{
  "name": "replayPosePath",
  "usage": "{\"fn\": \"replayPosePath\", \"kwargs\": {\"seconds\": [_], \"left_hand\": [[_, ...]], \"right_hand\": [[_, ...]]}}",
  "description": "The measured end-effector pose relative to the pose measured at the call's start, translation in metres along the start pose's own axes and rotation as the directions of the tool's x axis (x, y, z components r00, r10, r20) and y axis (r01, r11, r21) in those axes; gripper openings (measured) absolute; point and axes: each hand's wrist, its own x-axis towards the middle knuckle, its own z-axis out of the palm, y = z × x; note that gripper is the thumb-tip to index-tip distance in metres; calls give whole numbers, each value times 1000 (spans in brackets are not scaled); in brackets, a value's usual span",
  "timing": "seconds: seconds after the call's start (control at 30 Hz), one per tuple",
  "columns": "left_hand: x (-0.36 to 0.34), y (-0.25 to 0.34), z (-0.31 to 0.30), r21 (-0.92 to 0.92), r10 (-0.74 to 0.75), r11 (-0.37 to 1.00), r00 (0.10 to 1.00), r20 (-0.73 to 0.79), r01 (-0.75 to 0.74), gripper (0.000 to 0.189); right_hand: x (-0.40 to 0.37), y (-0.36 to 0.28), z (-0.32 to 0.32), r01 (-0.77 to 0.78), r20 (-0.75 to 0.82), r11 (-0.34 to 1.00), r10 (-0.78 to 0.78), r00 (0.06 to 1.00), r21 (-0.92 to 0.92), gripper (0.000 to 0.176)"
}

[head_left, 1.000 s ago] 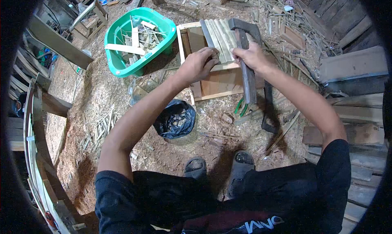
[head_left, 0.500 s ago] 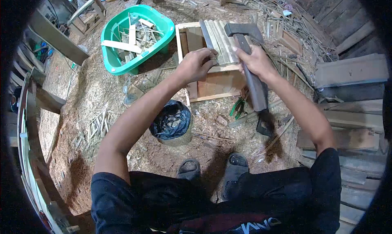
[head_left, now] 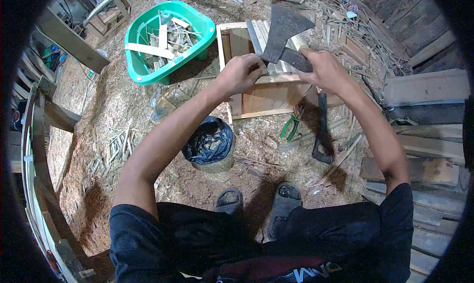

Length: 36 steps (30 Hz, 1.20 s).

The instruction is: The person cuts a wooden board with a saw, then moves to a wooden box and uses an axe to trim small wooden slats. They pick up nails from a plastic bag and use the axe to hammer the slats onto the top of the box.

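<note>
My right hand (head_left: 325, 72) is wrapped round the handle of an axe (head_left: 285, 30). Its broad dark blade points away from me, and the blunt end of the head is down beside my left fingertips. With fingers and thumb pinched together, my left hand (head_left: 241, 75) rests at the near edge of a wooden crate (head_left: 274, 99); whatever is in the pinch is too small to tell. Pale slats (head_left: 258, 31) lie side by side across the crate's top, partly hidden by the axe. The crate's left part is uncovered.
A green plastic tub (head_left: 132, 61) with wood scraps stands at the left back. Nearer me are a bin lined with black plastic (head_left: 207, 141), green-handled pliers (head_left: 291, 126) and a dark tool (head_left: 322, 135) on the shaving-covered floor. Planks (head_left: 424, 130) are piled at right.
The axe has swung down towards my left fingers, its handle turning from pointing at me to lying sideways. My left hand stays pinched at the crate's edge.
</note>
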Motion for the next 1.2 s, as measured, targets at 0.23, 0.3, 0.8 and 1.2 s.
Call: {"fn": "replayPosePath", "kwargs": {"seconds": [0.23, 0.3, 0.8, 1.2], "left_hand": [[1, 1, 0, -11, 11, 1000, 1000, -2, -11, 15], [1, 2, 0, -7, 20, 1000, 1000, -8, -20, 15], [0, 3, -2, 33, 33, 999, 999, -11, -33, 17], [1, -5, -10, -142, 74, 987, 997, 34, -69, 19]], "right_hand": [[-4, -7, -9, -27, 26, 1000, 27, 999, -11, 46], [-3, -6, -9, -11, -6, 1000, 11, 1000, -5, 45], [-6, -6, 1, 7, -33, 997, -9, 999, -77, 44], [-5, 1, 20, -124, -123, 960, 158, 980, 252, 40]]}}
